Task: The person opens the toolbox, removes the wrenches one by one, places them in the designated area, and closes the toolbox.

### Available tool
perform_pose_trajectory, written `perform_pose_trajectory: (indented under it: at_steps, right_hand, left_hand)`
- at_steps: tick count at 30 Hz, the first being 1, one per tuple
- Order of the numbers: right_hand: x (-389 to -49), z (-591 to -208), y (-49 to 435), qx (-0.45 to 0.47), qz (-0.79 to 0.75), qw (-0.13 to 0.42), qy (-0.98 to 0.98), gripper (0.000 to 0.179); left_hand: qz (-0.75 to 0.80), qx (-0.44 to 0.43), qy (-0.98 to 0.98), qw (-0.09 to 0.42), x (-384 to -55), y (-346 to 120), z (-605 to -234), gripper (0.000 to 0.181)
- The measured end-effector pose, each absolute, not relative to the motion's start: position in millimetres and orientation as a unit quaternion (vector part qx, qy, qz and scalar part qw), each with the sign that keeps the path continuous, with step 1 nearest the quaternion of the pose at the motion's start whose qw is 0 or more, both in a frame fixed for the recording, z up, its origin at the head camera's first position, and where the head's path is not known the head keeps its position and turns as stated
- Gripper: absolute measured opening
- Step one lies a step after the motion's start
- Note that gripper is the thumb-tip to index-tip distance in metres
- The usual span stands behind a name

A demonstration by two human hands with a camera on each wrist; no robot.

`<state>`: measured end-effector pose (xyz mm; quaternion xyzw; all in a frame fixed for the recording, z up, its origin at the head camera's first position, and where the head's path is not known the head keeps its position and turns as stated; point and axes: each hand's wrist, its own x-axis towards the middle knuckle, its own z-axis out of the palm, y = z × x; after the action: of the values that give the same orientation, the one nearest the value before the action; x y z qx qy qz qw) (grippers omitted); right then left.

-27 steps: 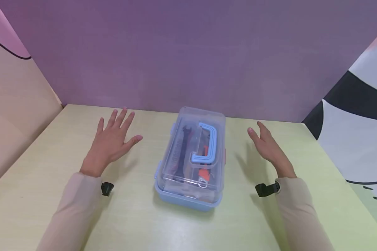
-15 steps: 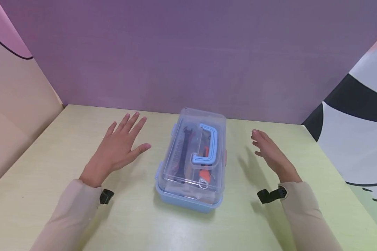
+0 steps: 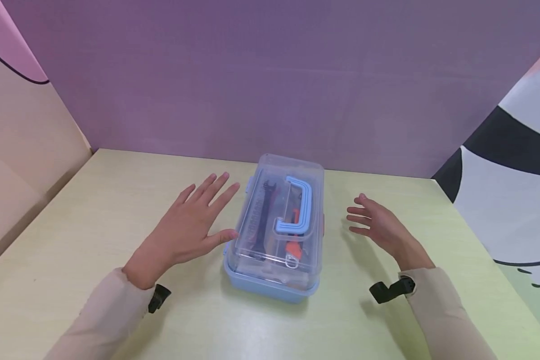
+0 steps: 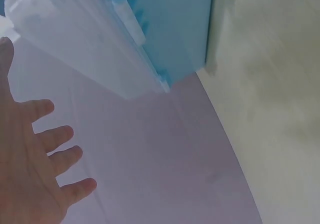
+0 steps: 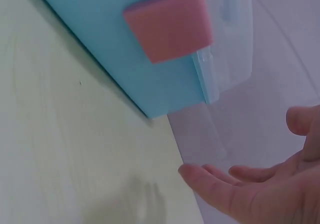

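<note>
A toolbox (image 3: pixel 274 287) with a pale blue base, a clear closed lid and a blue handle (image 3: pixel 303 205) lies mid-table. Through the lid show a dark wrench (image 3: pixel 264 215) and an orange-red tool (image 3: pixel 293 247) with a white loop. My left hand (image 3: pixel 189 225) is spread at the box's left side, its thumb tip overlapping the box edge in the head view. To the right of the box, my right hand (image 3: pixel 380 225) hovers with relaxed fingers, holding nothing. The right wrist view shows a pink latch (image 5: pixel 172 26) on the box's side, facing that hand.
The box stands on a light wooden table (image 3: pixel 184 325). A purple panel (image 3: pixel 270 85) rises along the table's back edge. Pale walls flank it, with a black-and-white pattern (image 3: pixel 513 140) on the right. Both wrists carry a black strap mount (image 3: pixel 391 290).
My left hand has moved right and slightly toward me, up to the box. My right hand has dropped a little toward me and turned, its fingers now spread toward the box. The box stays put.
</note>
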<state>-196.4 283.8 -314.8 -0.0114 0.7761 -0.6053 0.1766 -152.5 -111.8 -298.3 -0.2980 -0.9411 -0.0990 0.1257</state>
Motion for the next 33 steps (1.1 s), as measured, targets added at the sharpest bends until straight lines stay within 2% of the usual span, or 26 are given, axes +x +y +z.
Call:
perform_pose_trajectory:
  at_steps: [8, 16, 26, 29, 33]
  right_hand:
    - [-193.0, -319.9, 277.4, -0.007, -0.626, 0.191, 0.756, 0.078]
    - [-189.0, -326.3, 271.3, -0.007, -0.64, 0.211, 0.738, 0.077]
    - [-185.0, -331.1, 258.6, 0.008, -0.666, 0.234, 0.708, 0.073]
    - [-184.9, -333.6, 255.8, 0.005, -0.683, 0.24, 0.69, 0.062]
    - [-184.6, -337.1, 251.5, -0.008, -0.703, 0.248, 0.667, 0.035]
  left_hand:
    - [-0.082, -0.338, -0.926, 0.148, -139.6, -98.5, -298.5, 0.083]
    - [-0.076, -0.384, -0.9, 0.192, -126.6, -80.5, -302.9, 0.092]
    - [-0.033, -0.423, -0.882, 0.206, -107.6, -51.8, -305.3, 0.095]
    - [-0.016, -0.431, -0.874, 0.224, -103.4, -41.9, -310.0, 0.098]
    - [0.01, -0.431, -0.869, 0.244, -99.9, -29.4, -317.4, 0.1]
